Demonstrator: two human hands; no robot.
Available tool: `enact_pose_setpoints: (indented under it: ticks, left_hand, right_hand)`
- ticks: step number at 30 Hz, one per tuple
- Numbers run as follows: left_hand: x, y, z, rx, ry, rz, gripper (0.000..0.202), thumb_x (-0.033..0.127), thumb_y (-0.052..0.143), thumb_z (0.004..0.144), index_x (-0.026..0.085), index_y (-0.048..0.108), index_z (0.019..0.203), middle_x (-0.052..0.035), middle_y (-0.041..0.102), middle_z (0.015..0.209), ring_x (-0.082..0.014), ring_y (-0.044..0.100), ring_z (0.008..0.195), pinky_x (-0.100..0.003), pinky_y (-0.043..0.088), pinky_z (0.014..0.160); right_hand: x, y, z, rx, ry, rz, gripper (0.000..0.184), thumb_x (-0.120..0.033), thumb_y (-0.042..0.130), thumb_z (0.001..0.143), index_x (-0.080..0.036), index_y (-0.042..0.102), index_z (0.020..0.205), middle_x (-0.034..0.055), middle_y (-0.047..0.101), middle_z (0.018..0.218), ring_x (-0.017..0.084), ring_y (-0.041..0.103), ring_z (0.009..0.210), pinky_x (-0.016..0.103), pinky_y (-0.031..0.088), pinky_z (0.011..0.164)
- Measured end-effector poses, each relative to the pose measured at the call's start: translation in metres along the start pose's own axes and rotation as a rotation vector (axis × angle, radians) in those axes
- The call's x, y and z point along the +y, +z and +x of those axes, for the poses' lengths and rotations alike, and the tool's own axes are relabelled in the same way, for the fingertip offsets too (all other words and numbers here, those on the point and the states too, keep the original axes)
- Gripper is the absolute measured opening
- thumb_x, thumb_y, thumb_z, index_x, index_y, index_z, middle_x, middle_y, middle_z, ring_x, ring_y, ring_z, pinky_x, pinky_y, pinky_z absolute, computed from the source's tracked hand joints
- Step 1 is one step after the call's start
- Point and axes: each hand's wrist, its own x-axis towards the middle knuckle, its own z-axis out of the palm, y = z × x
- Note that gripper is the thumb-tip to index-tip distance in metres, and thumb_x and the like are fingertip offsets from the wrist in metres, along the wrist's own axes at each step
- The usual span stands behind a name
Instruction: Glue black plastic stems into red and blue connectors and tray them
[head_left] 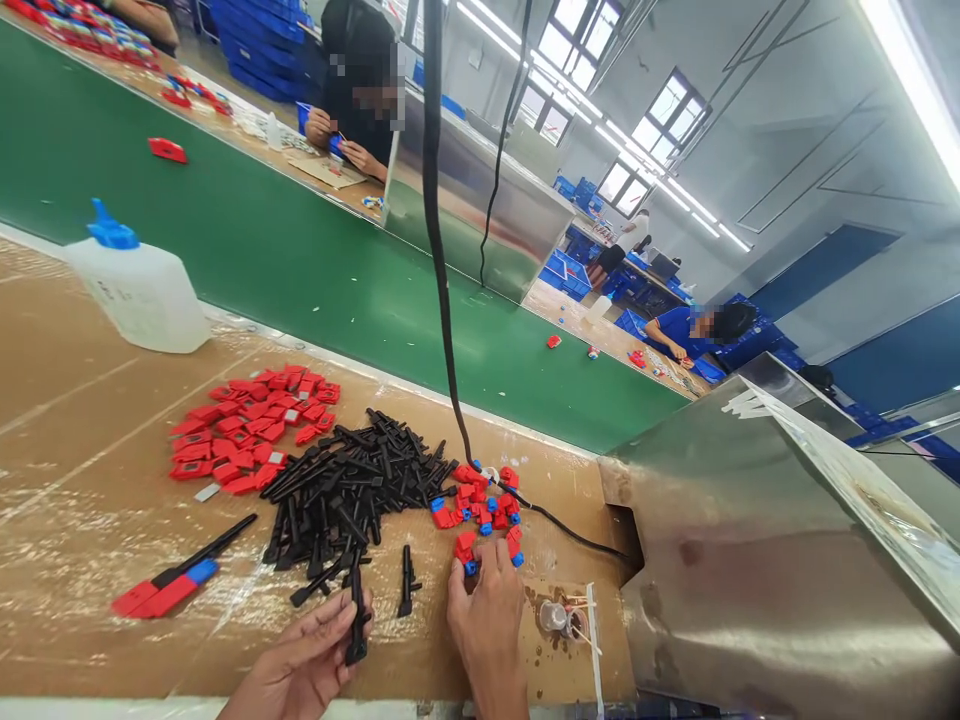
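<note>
My left hand point(311, 650) is closed on a black plastic rod-shaped piece point(358, 610), held upright with its wide end down. My right hand point(489, 620) reaches to the near edge of a group of small red and blue plastic pieces point(480, 498). Its thumb and fingers are around one red and blue piece point(465, 547); the fingertips are partly hidden. Between my hands lies a single black piece point(406, 580). Beyond my left hand is a heap of black pieces point(352, 480). At left rests a joined piece in black, red and blue point(169, 590).
A pile of red pieces point(247, 425) and a white bottle with a blue cap point(142, 295) stand left. Small cups with sticks point(555, 615) sit right, by a metal panel point(750, 560). A black cable point(435, 200) hangs across. Co-workers sit beyond the green belt point(300, 270).
</note>
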Motion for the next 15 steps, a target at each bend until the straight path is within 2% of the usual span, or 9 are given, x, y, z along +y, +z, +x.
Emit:
enact_pose_setpoints:
  ticks: [4, 7, 11, 15]
  left_hand:
    - [-0.002, 0.001, -0.001, -0.065, 0.035, 0.006, 0.053, 0.03, 0.105, 0.021, 0.021, 0.081, 0.067, -0.0006, 0.077, 0.066, -0.0138, 0.066, 0.057, -0.015, 0.046, 0.041]
    - [0.0, 0.007, -0.011, -0.134, 0.048, 0.023, 0.053, 0.036, 0.108, 0.024, 0.022, 0.082, 0.068, 0.0004, 0.074, 0.063, -0.0131, 0.066, 0.059, -0.013, 0.047, 0.043]
    - [0.009, 0.02, -0.032, -0.235, 0.067, 0.049, 0.053, 0.041, 0.108, 0.03, 0.02, 0.084, 0.073, 0.0001, 0.071, 0.061, -0.0114, 0.06, 0.055, -0.014, 0.047, 0.044]
    - [0.015, 0.029, -0.043, -0.301, 0.086, 0.055, 0.051, 0.041, 0.107, 0.036, 0.02, 0.085, 0.077, -0.0022, 0.074, 0.073, -0.014, 0.064, 0.067, -0.016, 0.055, 0.058]
  right_hand:
    - [-0.001, -0.019, -0.003, 0.074, 0.001, 0.218, 0.012, -0.019, 0.052, 0.092, -0.022, 0.062, 0.086, 0.0028, 0.065, 0.074, 0.022, 0.066, 0.062, 0.03, 0.05, 0.058]
    - [-0.008, -0.032, -0.004, 0.086, 0.036, 0.38, 0.012, -0.022, 0.055, 0.092, -0.023, 0.062, 0.083, 0.0005, 0.065, 0.07, 0.018, 0.064, 0.059, 0.026, 0.049, 0.056]
    - [-0.018, -0.039, -0.01, 0.016, 0.111, 0.62, 0.008, -0.019, 0.062, 0.083, -0.021, 0.069, 0.083, -0.0015, 0.063, 0.068, 0.013, 0.057, 0.051, 0.021, 0.042, 0.047]
    - [-0.02, -0.038, -0.02, -0.115, 0.274, 0.924, 0.004, -0.024, 0.069, 0.078, -0.02, 0.07, 0.078, -0.0026, 0.059, 0.067, 0.011, 0.05, 0.054, 0.021, 0.04, 0.05]
